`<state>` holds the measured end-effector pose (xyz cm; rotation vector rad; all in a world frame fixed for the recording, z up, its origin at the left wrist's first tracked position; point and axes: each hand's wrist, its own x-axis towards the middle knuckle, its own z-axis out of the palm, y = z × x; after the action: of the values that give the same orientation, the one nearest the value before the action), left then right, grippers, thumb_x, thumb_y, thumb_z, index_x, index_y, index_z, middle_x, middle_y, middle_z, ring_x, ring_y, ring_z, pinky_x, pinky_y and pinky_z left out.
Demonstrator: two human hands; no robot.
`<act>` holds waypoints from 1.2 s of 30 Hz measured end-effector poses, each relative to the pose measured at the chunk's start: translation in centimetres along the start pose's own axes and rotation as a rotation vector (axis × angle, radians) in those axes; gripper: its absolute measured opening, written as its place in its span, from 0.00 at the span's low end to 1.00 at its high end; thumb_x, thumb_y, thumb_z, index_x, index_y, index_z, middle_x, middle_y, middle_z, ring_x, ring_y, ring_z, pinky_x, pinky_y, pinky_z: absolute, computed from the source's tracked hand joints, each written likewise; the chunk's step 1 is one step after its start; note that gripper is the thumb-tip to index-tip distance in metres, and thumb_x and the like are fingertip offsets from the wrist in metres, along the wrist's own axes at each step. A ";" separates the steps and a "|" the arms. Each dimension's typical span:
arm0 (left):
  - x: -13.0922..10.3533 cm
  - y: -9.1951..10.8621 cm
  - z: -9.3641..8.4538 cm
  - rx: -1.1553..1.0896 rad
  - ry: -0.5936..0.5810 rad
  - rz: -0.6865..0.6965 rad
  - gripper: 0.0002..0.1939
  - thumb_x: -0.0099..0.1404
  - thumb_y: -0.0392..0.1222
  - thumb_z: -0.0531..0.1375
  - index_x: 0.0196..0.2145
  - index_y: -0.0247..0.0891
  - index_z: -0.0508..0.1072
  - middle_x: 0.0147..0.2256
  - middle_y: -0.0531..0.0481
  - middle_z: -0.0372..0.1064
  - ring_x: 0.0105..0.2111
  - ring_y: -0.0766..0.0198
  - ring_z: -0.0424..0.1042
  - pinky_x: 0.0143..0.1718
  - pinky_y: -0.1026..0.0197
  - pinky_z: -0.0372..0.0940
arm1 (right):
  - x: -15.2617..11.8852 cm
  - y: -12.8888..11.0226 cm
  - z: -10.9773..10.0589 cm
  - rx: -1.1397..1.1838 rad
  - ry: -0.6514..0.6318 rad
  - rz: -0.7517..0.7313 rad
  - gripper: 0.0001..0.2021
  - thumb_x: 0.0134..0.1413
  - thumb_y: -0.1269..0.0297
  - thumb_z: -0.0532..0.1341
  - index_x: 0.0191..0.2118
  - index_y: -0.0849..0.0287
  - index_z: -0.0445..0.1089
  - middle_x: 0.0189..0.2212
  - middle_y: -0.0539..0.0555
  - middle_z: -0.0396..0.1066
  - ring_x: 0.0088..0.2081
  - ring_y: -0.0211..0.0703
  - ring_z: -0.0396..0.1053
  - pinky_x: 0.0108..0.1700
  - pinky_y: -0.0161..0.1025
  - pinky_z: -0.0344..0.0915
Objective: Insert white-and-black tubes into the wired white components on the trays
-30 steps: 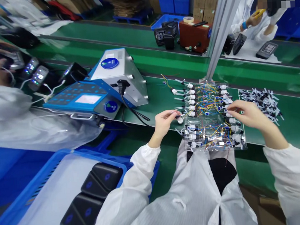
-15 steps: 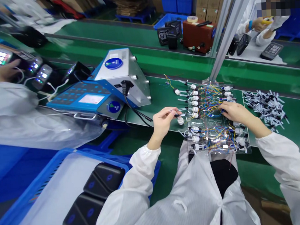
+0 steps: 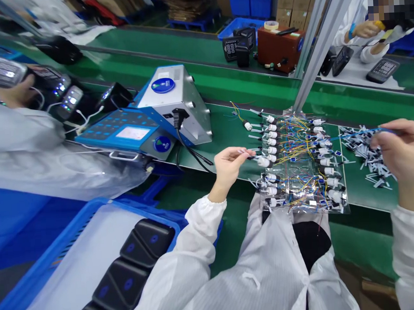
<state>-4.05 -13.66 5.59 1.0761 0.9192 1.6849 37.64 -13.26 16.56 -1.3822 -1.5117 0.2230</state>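
My left hand [image 3: 230,167] is closed in a pinch at the left edge of the laid-out parts. Its fingertips grip the dark tubing end of a small white cylindrical part [image 3: 263,161] with wires. My right hand [image 3: 404,158] is raised over the right of the bench, thumb and finger pinched on blue wire [image 3: 360,133] stretched out from the rows. Between my hands, similar white parts with tubes and coloured wires lie in two columns on a clear plastic sheet [image 3: 297,171]. Another wired white part [image 3: 247,126] lies apart at the upper left.
A pile of short tube pieces [image 3: 368,155] lies on the right of the green bench. A blue and silver tester [image 3: 177,106] with a black cable stands left. Below is a blue crate [image 3: 93,210] with black cases. A co-worker's hand [image 3: 19,92] holds a lit device.
My right hand has moved from the wires out to the right and up, drawing blue wire with it. My left hand keeps its pinch, with the white part now lifted slightly.
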 end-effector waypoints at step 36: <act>-2.1 -7.1 1.2 0.091 -0.293 0.078 0.05 0.65 0.44 0.70 0.34 0.40 0.83 0.33 0.46 0.78 0.34 0.61 0.76 0.38 0.57 0.70 | -9.3 -6.9 18.7 0.700 -0.613 0.368 0.09 0.57 0.54 0.72 0.36 0.53 0.80 0.34 0.53 0.77 0.33 0.44 0.77 0.40 0.44 0.78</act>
<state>-0.39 -13.26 -0.99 1.3931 0.7780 1.5077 17.40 -14.24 7.97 -1.0311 -1.4157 1.3693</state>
